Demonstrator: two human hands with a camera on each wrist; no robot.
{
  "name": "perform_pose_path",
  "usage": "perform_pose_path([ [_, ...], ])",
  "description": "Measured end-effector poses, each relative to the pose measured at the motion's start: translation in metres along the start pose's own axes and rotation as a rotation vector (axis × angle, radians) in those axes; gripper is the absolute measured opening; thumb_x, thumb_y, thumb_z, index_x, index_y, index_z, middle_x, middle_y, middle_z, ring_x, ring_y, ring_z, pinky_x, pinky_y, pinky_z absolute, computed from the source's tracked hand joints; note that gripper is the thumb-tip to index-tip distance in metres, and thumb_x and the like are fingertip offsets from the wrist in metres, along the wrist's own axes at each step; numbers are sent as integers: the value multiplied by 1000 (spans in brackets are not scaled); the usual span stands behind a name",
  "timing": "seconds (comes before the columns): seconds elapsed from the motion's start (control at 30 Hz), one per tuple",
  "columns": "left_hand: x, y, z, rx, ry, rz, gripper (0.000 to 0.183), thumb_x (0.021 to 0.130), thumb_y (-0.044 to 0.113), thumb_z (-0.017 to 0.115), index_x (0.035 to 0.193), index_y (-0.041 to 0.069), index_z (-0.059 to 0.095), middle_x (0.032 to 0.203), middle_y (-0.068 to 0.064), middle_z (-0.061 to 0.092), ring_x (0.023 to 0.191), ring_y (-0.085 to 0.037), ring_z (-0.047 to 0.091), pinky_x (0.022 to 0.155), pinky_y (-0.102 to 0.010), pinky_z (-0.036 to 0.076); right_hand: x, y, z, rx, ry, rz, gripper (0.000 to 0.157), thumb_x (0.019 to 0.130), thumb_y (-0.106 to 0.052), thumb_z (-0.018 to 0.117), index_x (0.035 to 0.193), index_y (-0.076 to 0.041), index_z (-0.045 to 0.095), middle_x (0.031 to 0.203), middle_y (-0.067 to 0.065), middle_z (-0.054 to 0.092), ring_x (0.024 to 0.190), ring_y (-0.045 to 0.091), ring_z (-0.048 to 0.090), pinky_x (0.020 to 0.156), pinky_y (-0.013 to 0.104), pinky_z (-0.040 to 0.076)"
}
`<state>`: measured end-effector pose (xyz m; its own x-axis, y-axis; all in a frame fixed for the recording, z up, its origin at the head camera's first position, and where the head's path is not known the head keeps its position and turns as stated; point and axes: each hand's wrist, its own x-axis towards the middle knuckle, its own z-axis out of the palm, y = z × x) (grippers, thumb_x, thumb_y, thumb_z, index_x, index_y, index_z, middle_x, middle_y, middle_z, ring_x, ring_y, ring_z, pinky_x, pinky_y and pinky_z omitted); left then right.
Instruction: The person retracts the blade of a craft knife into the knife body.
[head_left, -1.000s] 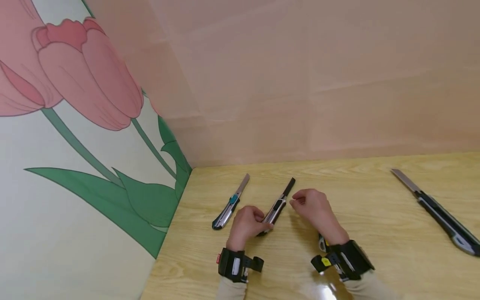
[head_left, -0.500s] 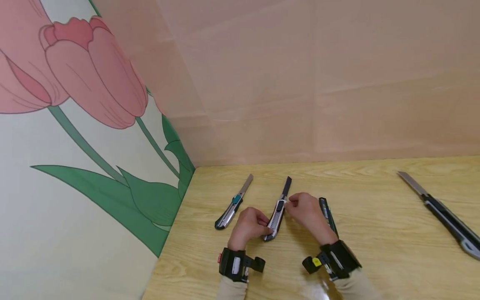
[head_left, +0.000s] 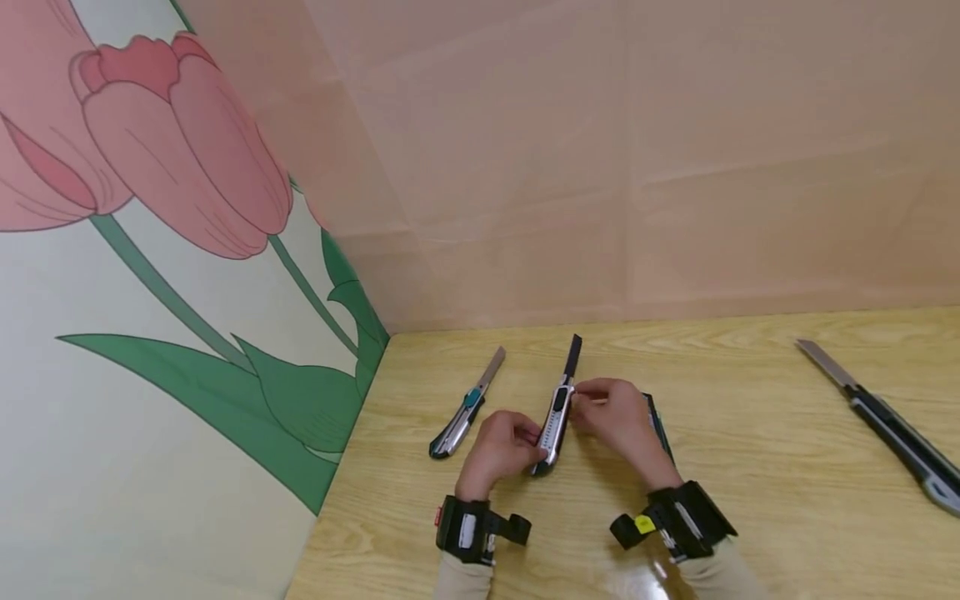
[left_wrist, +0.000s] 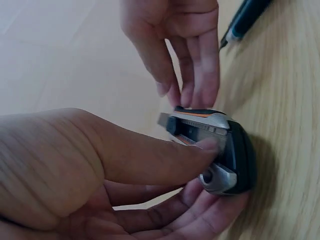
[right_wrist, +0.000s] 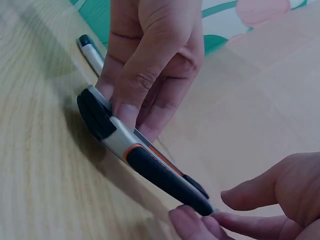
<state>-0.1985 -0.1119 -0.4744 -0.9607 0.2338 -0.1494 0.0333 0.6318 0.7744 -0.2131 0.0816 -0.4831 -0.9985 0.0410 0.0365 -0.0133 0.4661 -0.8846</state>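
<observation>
A silver-and-black utility knife (head_left: 553,429) with orange trim has its dark blade extended towards the back in the head view. My left hand (head_left: 501,446) holds its butt end, thumb on the upper face and fingers underneath, as the left wrist view shows. From the other side my right hand (head_left: 617,417) has its curled fingertips at the blade end of the handle. In the right wrist view, the right fingers (right_wrist: 187,222) lie against that end, with the thumb just beside it. The knife casts a shadow on the table (right_wrist: 30,165) below.
Left of the hands lies a silver-and-teal utility knife (head_left: 457,423) with its blade out. A dark green one (head_left: 660,429) is partly hidden behind the right forearm. A large black utility knife (head_left: 888,433) lies far right, blade exposed. A pinkish backdrop (head_left: 637,167) rises behind the table.
The right hand has come in from the right to the utility knife's blade end. The knife has turned more upright in the head view and shifted slightly towards the back, still in the left hand.
</observation>
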Motion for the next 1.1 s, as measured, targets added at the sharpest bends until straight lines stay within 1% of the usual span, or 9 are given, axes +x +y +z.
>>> perform_pose_path([
  [0.07, 0, 2, 0, -47, 3, 13, 21, 73, 4, 82, 92, 2, 73, 81, -5, 73, 66, -8, 65, 57, -22, 51, -1, -2, -4, 18, 23, -24, 28, 90, -14, 65, 112, 3, 70, 98, 19, 74, 76, 22, 73, 61, 29, 56],
  [0.17, -2, 5, 0, -107, 6, 22, 24, 74, 4, 82, 96, 3, 73, 84, -6, 73, 68, -9, 67, 56, -22, 51, -2, -7, -11, 112, 9, -40, 29, 92, -10, 64, 115, 8, 66, 99, 24, 72, 79, 30, 72, 66, 36, 61],
  [0.2, -2, 6, 0, -116, 5, 27, 24, 75, 5, 82, 97, 4, 73, 85, -6, 73, 69, -9, 67, 56, -23, 52, -3, -9, -13, 159, 0, -36, 29, 93, -8, 63, 116, 10, 65, 99, 26, 71, 81, 33, 72, 67, 36, 61],
  [0.3, -2, 9, 1, -129, 12, 44, 24, 77, 6, 81, 100, 7, 73, 89, -5, 72, 72, -11, 67, 58, -24, 52, -3, -14, -18, 286, -38, -16, 32, 95, -5, 60, 121, 14, 59, 104, 31, 67, 88, 39, 69, 67, 32, 61],
  [0.4, -1, 10, 4, -137, 19, 83, 25, 77, 6, 81, 101, 7, 73, 91, -5, 72, 76, -14, 67, 61, -25, 54, -4, -17, -23, 347, -45, 0, 33, 97, -5, 59, 124, 14, 56, 109, 32, 65, 94, 38, 68, 67, 28, 61],
  [0.6, 2, 13, 10, -202, 22, 161, 28, 77, 6, 81, 103, 8, 72, 94, -6, 72, 80, -16, 69, 67, -25, 57, -6, -20, -32, 365, 13, -15, 34, 98, -12, 60, 120, 13, 58, 109, 30, 64, 93, 35, 68, 69, 35, 61],
  [0.8, 1, 17, 13, -273, 36, 163, 28, 73, 8, 85, 98, 13, 74, 93, -1, 73, 80, -18, 70, 67, -28, 59, -11, -26, -42, 344, 16, -24, 34, 98, -16, 61, 119, 10, 60, 110, 28, 64, 93, 34, 68, 70, 35, 60],
  [0.97, 0, 18, 15, -348, 3, 173, 27, 74, 8, 84, 98, 13, 73, 94, -3, 74, 81, -20, 71, 69, -29, 59, -13, -29, -47, 327, 28, -29, 33, 97, -19, 62, 119, 6, 62, 108, 24, 65, 91, 31, 68, 70, 37, 60],
  [1.1, 0, 19, 17, -400, -38, 185, 26, 77, 6, 82, 100, 12, 73, 96, -2, 74, 83, -20, 71, 70, -28, 59, -15, -32, -49, 307, 38, -66, 33, 97, -20, 62, 117, 6, 63, 107, 23, 66, 89, 29, 68, 67, 34, 61],
])
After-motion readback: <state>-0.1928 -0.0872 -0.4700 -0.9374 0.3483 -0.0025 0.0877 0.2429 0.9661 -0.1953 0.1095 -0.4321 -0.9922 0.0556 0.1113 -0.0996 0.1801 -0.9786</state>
